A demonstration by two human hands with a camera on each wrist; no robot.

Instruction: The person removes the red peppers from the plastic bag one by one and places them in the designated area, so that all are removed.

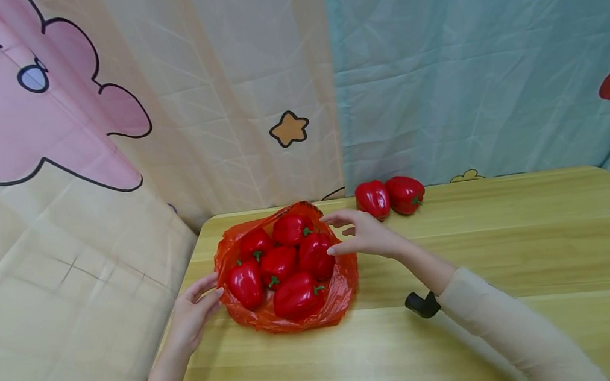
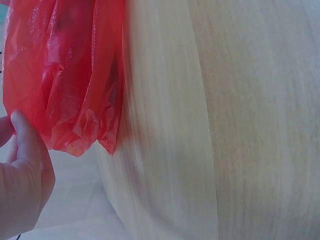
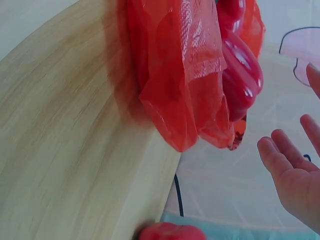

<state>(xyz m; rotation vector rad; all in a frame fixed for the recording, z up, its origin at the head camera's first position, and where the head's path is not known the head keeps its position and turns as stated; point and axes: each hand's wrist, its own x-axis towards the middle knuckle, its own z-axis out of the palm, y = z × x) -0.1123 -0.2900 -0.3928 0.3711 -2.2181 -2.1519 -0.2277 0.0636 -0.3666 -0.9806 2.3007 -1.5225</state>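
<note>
A red plastic bag [image 1: 346,284] sits wide open on the wooden table, with several glossy red bell peppers [image 1: 280,264] with green stems inside. At its left side, my left hand [image 1: 191,315] pinches the bag's edge between thumb and fingers; in the left wrist view the thumb [image 2: 27,142] lies over the red film. My right hand [image 1: 365,233] hovers at the bag's right rim, fingers spread and loosely bent, beside the rightmost pepper [image 1: 316,256]. The right wrist view shows this hand [image 3: 295,185] with nothing in it, apart from the bag [image 3: 175,75].
Two more red bell peppers [image 1: 373,199] lie side by side at the table's back edge, behind the right hand. The wooden table [image 1: 506,245] stretches to the right. A printed curtain [image 1: 242,99] hangs right behind the table and along its left side.
</note>
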